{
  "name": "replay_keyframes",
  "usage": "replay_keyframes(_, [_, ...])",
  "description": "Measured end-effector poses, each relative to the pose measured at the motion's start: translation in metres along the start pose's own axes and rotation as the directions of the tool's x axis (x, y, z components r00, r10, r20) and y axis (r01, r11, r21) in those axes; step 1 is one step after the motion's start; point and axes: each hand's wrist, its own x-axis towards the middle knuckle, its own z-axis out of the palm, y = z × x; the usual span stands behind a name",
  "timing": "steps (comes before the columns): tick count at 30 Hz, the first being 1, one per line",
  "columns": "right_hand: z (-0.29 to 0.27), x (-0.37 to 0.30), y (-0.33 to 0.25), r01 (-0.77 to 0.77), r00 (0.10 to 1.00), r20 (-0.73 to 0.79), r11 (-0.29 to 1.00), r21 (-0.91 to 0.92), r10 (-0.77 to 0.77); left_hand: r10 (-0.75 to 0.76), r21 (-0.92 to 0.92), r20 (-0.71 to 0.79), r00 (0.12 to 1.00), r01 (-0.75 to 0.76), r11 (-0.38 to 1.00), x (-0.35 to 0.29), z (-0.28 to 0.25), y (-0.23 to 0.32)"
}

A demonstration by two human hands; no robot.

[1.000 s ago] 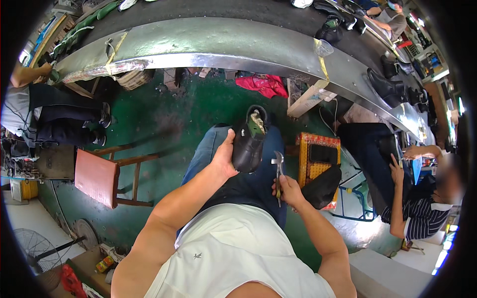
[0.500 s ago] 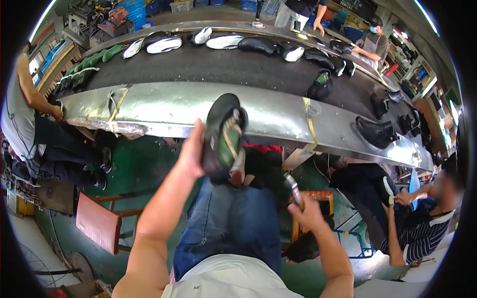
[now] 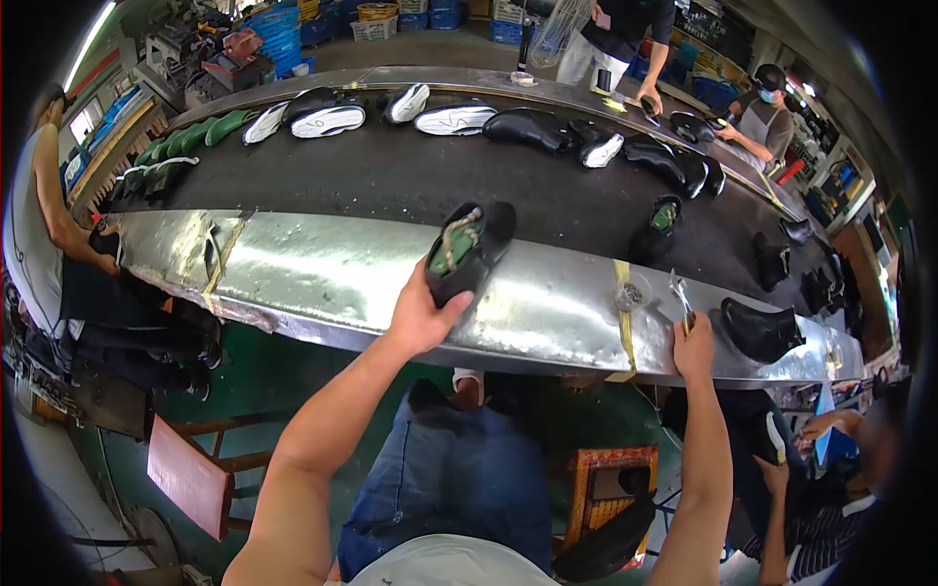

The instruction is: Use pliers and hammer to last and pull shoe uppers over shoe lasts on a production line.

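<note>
Head view: left hand (image 3: 422, 314) grips black shoe (image 3: 477, 256) over worktop (image 3: 322, 275), contact unclear; right hand (image 3: 694, 349) wrapped round pliers (image 3: 684, 301). Likely placing step; next calls for level lowering, then release.

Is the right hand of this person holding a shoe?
No, the right hand holds a metal tool; the left hand holds the shoe.

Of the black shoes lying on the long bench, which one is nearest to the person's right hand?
The ankle boot on the metal edge, just right of the right hand; the other black shoes there lie farther away.
</note>
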Motion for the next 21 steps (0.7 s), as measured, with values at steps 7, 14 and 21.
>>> replay_keyframes(7, [0.008, 0.0, 0.005, -0.009, 1.0, -0.017, 1.0, 0.017, 0.009, -0.166, 0.041, 0.022, 0.986, 0.165, 0.985, 0.16, 0.107, -0.027])
replay_keyframes(14, [0.007, 0.008, -0.001, -0.081, 0.996, 0.038, 0.994, 0.079, 0.078, -0.076, 0.232, 0.636, 0.768, -0.096, 0.968, 0.255, 0.172, -0.072])
replay_keyframes(21, [0.007, 0.013, -0.001, -0.104, 0.994, 0.042, 0.991, 0.079, 0.101, 0.066, 0.396, -0.198, 0.978, 0.018, 0.918, 0.365, 0.114, -0.178])
